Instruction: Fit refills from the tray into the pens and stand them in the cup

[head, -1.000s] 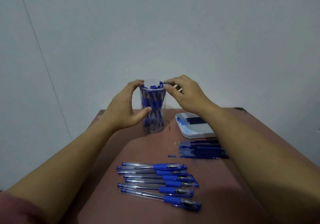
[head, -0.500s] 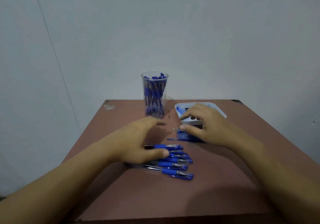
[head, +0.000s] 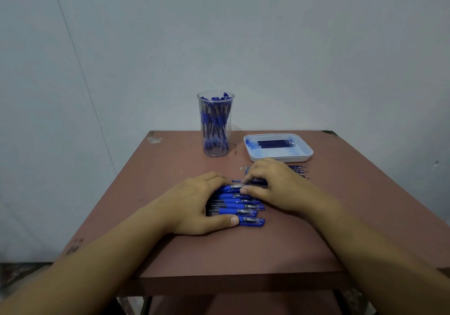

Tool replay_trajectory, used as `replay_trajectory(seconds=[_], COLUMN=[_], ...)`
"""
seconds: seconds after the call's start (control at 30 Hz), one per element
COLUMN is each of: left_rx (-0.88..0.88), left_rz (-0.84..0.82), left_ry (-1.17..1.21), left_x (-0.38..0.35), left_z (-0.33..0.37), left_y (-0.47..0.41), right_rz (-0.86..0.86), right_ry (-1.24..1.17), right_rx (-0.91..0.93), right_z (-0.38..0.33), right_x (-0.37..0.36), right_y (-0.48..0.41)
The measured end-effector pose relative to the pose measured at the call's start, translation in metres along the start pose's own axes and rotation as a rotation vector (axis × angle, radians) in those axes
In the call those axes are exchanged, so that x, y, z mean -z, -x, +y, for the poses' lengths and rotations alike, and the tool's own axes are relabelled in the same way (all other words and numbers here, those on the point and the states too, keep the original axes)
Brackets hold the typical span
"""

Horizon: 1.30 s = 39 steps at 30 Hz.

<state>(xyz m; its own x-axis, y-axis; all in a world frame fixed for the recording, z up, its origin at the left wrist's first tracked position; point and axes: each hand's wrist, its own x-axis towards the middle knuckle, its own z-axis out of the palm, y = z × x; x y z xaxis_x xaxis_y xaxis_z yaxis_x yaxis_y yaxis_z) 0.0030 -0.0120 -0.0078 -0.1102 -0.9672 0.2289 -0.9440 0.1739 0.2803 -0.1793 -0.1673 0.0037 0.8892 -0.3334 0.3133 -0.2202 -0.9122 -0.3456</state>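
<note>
A row of several blue-grip pens (head: 237,205) lies on the table's middle. My left hand (head: 197,202) cups the row's left part, with its fingers over the farthest pen and its thumb on the nearest one. My right hand (head: 275,185) pinches the cap end of the farthest pen (head: 235,187) between thumb and fingertips. A clear cup (head: 215,129) full of upright blue pens stands at the back. To the cup's right, a white tray (head: 280,159) holds a few dark refills (head: 275,143).
More loose refills (head: 300,169) lie on the brown table (head: 243,249) just in front of the tray, partly hidden by my right hand. A plain wall rises behind the table. The table's front edge is close to me.
Both hands left the cup a second ago and came down toward me. They now rest on the row of pens, the left around it and the right at the farthest pen.
</note>
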Motion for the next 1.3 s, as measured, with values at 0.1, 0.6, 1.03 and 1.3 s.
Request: replay_trajectory(seconds=[0.1, 0.6, 1.03, 1.3], left_rx=[0.024, 0.07, 0.132, 0.129], left_rz=[0.037, 0.403, 0.463, 0.494], left_ry=[0.033, 0.122, 0.233, 0.134], left_x=[0.001, 0.014, -0.007, -0.004], left_z=[0.0, -0.007, -0.012, -0.008], left_y=[-0.001, -0.029, -0.023, -0.023], right_rz=[0.066, 0.3, 0.354, 0.365], right_ry=[-0.002, -0.148, -0.248, -0.261], right_rx=[-0.007, 0.012, 0.087, 0.088], right_z=[-0.002, -0.008, -0.012, -0.012], right_x=[0.001, -0.004, -0.01, -0.011], right_y=[0.001, -0.002, -0.003, -0.003])
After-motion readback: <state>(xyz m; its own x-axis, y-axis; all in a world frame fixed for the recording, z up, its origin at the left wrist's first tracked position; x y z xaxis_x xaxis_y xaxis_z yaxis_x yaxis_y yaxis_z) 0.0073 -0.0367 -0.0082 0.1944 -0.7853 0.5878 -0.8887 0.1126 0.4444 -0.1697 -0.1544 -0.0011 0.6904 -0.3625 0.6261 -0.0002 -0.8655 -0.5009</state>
